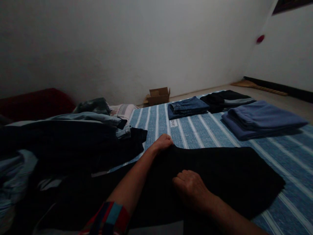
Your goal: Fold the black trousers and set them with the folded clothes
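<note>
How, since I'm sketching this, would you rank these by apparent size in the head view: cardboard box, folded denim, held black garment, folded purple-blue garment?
Held black garment
Folded purple-blue garment
Folded denim
Cardboard box
True sizes are unsure; nearness to the camera varies.

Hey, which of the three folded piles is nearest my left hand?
The blue denim pile with the gathered edge, leftmost of the three; the black and grey pile and purplish blue pile lie farther from your left hand.
</note>
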`<state>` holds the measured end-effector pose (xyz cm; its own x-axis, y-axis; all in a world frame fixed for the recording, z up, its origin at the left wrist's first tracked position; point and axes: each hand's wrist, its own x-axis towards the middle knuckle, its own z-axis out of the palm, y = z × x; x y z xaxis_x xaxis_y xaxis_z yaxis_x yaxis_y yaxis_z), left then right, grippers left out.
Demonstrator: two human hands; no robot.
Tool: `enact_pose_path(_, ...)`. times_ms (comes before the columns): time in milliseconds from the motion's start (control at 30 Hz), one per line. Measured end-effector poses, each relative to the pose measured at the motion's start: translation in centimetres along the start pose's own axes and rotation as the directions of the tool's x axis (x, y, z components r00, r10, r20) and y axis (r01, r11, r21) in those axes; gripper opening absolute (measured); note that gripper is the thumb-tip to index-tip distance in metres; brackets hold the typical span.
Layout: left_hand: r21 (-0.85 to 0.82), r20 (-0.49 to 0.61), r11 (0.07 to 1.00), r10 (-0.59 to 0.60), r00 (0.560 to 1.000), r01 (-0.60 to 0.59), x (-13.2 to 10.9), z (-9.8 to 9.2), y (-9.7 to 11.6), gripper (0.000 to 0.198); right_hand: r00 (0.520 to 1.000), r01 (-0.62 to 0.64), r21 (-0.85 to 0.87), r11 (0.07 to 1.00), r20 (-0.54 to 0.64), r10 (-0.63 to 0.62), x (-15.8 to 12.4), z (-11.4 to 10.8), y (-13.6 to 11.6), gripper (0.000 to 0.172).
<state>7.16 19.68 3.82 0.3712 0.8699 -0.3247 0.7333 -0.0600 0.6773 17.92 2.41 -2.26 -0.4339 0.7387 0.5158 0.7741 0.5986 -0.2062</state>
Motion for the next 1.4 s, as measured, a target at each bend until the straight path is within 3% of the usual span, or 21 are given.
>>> enact_pose_path(200, -0.092, 0.015, 0.995, 0.033, 0.999, -0.032, 0.0, -0.3, -0.4, 0.01, 1.0, -0.013, 0.011, 1.0, 0.004, 0.013, -0.1, -0.1, -0.1, 0.013)
enact_pose_path(333, -0.113, 0.018, 0.993, 0.044, 0.999, -0.042, 0.4, 0.0, -0.7, 0.021, 1.0, -0.015, -0.005, 1.0, 0.001, 0.015, -0.1, 0.1, 0.0, 0.013)
enact_pose_path(533, -0.037, -0.13, 0.996, 0.071, 0.989, -0.076, 0.6, 1.7, -1.3, 0.01, 0.997, -0.005, 0.083, 0.997, -0.08, 0.011, -0.8, 0.1, 0.0, 0.018)
enact_pose_path(700, 0.103, -0.233, 0.988, 0.132, 0.963, -0.111, -0.4, 2.4, -1.3, 0.01, 0.998, 0.022, 0.137, 0.99, -0.054, -0.015, -2.0, 0.4, 0.4, 0.023)
enact_pose_path(900, 0.263, -0.297, 0.94, 0.294, 0.908, -0.218, -5.4, 1.5, -1.9, 0.013, 0.992, 0.125, 0.102, 0.987, -0.041, -0.122, -2.7, 0.5, 1.4, 0.021)
enact_pose_path(1033, 0.331, -0.387, 0.921, 0.331, 0.861, -0.205, -11.0, -0.5, -4.8, 0.01, 0.99, 0.139, 0.061, 0.988, -0.033, -0.137, -3.4, 0.9, 2.2, 0.022)
enact_pose_path(1167, 0.331, -0.602, 0.944, 0.216, 0.769, -0.007, -17.5, -4.6, -9.1, 0.009, 0.988, 0.155, 0.037, 0.987, -0.026, -0.154, -3.9, 1.2, 2.7, 0.021)
enact_pose_path(1300, 0.21, -0.827, 0.932, 0.007, 0.563, 0.296, -23.3, -9.2, -13.6, 0.011, 0.985, 0.154, 0.078, 0.985, -0.084, -0.148, -3.4, 0.4, 2.3, 0.024)
enact_pose_path(1400, 0.061, -0.883, 0.884, -0.168, 0.437, 0.464, -25.7, -11.6, -16.6, 0.006, 0.981, 0.17, 0.116, 0.979, -0.115, -0.156, -2.6, -0.5, 1.9, 0.026)
